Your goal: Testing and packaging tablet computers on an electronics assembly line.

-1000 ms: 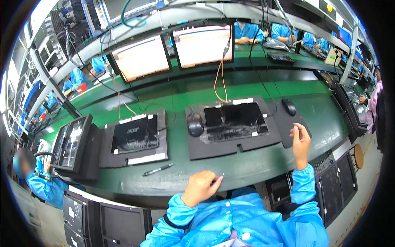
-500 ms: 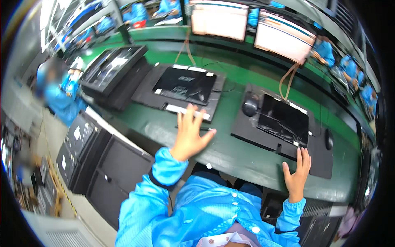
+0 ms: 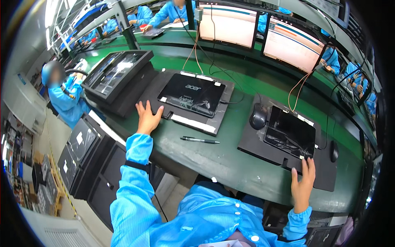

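Note:
My left hand is open, fingers spread, at the near-left edge of a black foam pad. On that pad lies a tablet with white lettering on its lit screen and a cable at its right side. A black pen rests on the green bench, right of that hand. My right hand, also open and holding nothing, is by the near edge of a second foam pad. Its fingertips are close to the lower corner of a dark-screened tablet; whether they touch it I cannot tell.
Two computer mice, one left of the dark tablet, another right of it. Two monitors stand behind. A black foam tray sits at the bench's left end; more trays are stacked beside it. A co-worker stands far left.
My left hand has moved left, from over the pen to the foam pad's near-left edge, uncovering the pen. The left tablet's lettering looks sharper. My right hand stays near the dark tablet's corner.

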`<state>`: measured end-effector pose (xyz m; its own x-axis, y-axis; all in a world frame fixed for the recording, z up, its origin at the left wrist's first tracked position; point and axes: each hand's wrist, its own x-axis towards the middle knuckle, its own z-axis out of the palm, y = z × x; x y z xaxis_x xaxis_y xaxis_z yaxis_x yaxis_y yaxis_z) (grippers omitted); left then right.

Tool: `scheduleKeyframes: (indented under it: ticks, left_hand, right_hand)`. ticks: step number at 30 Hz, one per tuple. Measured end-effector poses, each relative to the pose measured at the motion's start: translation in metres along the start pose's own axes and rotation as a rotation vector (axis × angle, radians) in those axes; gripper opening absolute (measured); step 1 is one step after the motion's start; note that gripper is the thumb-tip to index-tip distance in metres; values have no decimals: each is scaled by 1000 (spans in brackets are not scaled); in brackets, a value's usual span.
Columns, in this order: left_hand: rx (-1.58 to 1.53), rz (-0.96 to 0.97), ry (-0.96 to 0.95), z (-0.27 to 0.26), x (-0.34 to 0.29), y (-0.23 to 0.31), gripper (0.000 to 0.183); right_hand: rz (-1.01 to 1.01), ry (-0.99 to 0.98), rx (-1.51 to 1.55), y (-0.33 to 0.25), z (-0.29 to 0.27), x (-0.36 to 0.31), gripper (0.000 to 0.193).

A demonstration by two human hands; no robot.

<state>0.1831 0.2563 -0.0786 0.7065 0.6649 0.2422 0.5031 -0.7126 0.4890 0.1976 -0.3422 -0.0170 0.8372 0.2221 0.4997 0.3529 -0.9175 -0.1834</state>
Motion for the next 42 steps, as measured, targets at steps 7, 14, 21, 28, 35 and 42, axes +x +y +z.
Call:
scheduleKeyframes:
  ticks: [7,14,21,28,35,42]
  left_hand:
    - [-20,51,-62,-8,-7,5,87]
    - [-661,41,73,-10,-45,75,53]
    - [-1713,-815,-489,-12,-52,131,58]
    - [-1979,-649,-466,-16,-24,147,20]
    - [-2043,-175,82,-96,5,121,21]
    - [-2247,-254,306,-140,121,38,19]
  right_hand:
    - [-573,20,420,-127,49,129,31]
    - [-526,-161,290,-201,163,192,24]
    - [-549,-332,356,-212,120,220,22]
    - [-372,-336,281,-230,49,207,39]
    - [-665,164,206,-198,43,182,66]
    - [-821,-191,562,-176,28,104,47]
